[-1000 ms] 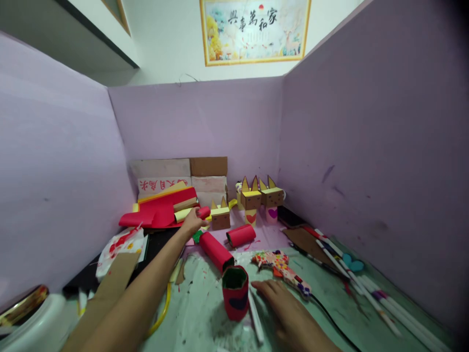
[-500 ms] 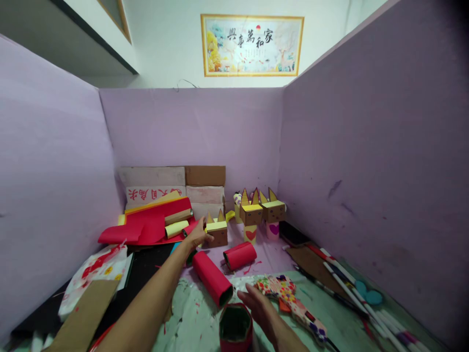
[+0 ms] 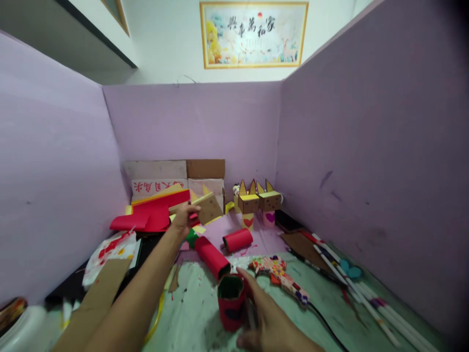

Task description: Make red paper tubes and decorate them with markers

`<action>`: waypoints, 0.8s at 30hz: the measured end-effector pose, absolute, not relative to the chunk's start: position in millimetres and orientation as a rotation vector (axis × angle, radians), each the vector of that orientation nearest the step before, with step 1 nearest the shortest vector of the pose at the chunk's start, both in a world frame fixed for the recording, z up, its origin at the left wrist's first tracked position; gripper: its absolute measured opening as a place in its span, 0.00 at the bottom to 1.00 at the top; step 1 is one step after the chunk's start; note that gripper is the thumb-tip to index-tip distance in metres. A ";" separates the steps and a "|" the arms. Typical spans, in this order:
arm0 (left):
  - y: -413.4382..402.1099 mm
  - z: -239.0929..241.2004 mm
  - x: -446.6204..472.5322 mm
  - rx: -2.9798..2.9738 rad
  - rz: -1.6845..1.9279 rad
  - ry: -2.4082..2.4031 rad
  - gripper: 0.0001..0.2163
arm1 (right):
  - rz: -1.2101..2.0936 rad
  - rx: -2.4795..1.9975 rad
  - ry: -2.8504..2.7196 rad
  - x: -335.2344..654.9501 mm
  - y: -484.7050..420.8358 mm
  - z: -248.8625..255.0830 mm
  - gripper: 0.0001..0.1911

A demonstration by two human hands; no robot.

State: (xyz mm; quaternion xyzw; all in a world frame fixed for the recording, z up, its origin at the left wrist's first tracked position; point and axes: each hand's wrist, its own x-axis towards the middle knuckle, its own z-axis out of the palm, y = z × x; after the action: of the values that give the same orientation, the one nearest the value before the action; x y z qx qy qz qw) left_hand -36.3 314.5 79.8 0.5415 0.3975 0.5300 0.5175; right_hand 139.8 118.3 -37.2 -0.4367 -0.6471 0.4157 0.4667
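Centrally, a craft table walled by purple boards is being viewed from above the person's own arms. The left hand is being held out toward the far end, raised off the table, and its fingers are being closed around a small brown box with yellow paper on it. The box is being held tilted, clear of the surface, in front of stacked cardboard and just right of a heap of red paper. The right hand is being kept low and near, at the bottom edge of the view. Its fingers are being held partly curled beside a red cup, which is standing upright with its dark green inside showing. Whether the cup is actually being gripped cannot be told; the fingers are being seen at its right side, touching or nearly so. Behind the cup, two red tubes are lying on their sides. Two box figures with pointed ears are standing at the back wall. A patterned glue gun is lying to the right of the cup, and white sticks are lying along the right-hand wall.
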 end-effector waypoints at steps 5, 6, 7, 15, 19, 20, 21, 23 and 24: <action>223.0 113.6 -65.2 1.244 1.418 0.765 0.24 | 1.077 -1.135 -1.513 132.6 113.0 -16.6 0.53; 206.0 115.2 -66.9 1.223 1.441 0.713 0.24 | 1.051 -1.112 -1.518 131.4 114.0 -17.7 0.52; 191.1 114.9 -67.1 1.203 1.456 0.699 0.23 | 1.019 -1.090 -1.520 130.2 115.2 -20.5 0.52; 152.2 85.9 -39.4 1.442 1.339 0.727 0.16 | 0.938 -0.964 -1.420 123.1 120.9 -37.4 0.37; 153.4 74.9 -35.5 1.511 1.298 0.701 0.18 | 0.891 -1.077 -1.481 123.0 117.0 -24.6 0.32; 153.4 73.2 -36.3 1.514 1.288 0.705 0.19 | 0.878 -1.099 -1.494 123.6 115.9 -21.4 0.32; 153.1 72.2 -37.4 1.518 1.282 0.714 0.20 | 0.866 -1.113 -1.504 124.4 115.0 -18.8 0.31; 151.4 71.5 -38.7 1.511 1.282 0.728 0.21 | 0.857 -1.132 -1.522 125.8 114.1 -16.3 0.29; 150.3 71.6 -38.6 1.501 1.288 0.735 0.22 | 0.861 -1.142 -1.529 126.3 114.2 -16.3 0.28</action>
State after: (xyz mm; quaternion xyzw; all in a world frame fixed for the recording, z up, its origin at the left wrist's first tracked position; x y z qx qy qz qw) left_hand -38.6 150.3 71.6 0.6188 0.3029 0.5311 0.4933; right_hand 126.3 114.2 -16.3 -0.4724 -0.6323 0.3561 0.5002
